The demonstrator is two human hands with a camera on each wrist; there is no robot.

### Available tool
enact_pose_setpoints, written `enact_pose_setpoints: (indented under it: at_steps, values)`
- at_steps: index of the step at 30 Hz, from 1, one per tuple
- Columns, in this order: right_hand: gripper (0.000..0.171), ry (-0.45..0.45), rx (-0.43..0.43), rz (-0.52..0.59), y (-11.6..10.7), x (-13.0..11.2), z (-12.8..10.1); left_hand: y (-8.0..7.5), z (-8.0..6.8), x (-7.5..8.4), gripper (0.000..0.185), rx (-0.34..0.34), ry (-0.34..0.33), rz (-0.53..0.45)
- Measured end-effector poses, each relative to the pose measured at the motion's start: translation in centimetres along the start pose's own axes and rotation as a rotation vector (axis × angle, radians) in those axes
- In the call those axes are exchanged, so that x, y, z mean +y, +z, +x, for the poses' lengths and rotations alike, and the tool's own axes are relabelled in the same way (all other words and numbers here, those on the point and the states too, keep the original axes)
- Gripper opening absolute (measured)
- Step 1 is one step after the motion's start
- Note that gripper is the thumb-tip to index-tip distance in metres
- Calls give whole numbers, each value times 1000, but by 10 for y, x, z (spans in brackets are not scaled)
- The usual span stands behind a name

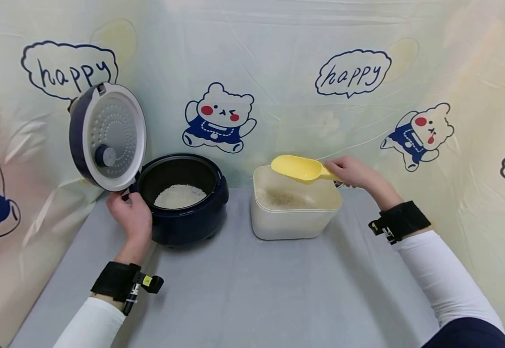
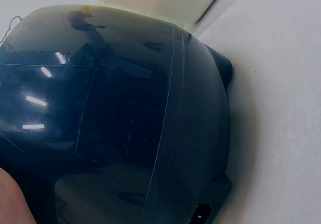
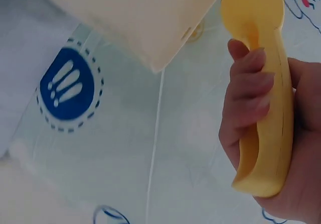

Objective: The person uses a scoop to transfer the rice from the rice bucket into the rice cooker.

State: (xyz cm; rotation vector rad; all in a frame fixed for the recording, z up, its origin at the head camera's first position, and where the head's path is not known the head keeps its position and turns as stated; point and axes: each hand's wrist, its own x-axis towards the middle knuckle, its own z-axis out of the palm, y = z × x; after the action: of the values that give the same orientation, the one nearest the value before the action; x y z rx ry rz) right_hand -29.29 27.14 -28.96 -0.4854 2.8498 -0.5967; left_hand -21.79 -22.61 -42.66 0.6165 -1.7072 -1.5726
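Grey table ran back from me to a printed backdrop.

Nearest: white sleeves, black strap on each wrist. Left hand lay against the lid's low edge, probably to steady it. Fingertips hidden; could not tell whether it gripped or only touched. Cooker stood just beside, mouth up, a white mound of rice inside. Lid leaned left, upright, likely so the mouth lay free. Bin to the cooker's right, upright, open top, presumably placed for easy reach by my right hand. That hand gripped the yellow scoop, bowl leftward, hollow side up, I judged to keep any load from sliding; saw none in it. Head view set the scoop across the bin's far rim. Farthest: bears on the backdrop.

Right wrist view alone gave my fingers curled round the handle. Left wrist view gave the cooker's glossy flank, light streaks on it, and a sliver of my hand; no rice. Only the head view showed that.
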Motion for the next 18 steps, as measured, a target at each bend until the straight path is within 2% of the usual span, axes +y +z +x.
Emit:
enact_pose_setpoints:
  at_steps: [5, 12, 18]
  values:
    - [45, 38, 34, -231, 3, -3, -1, -1, 0, 1, 40, 6, -5, 5]
    - [45, 110, 50, -313, 4, -9, -4, 1, 1, 1, 41, -6, -13, 10]
    - [47, 165, 74, -441, 10, -16, -8, 1, 0, 0, 42, -10, -18, 7]
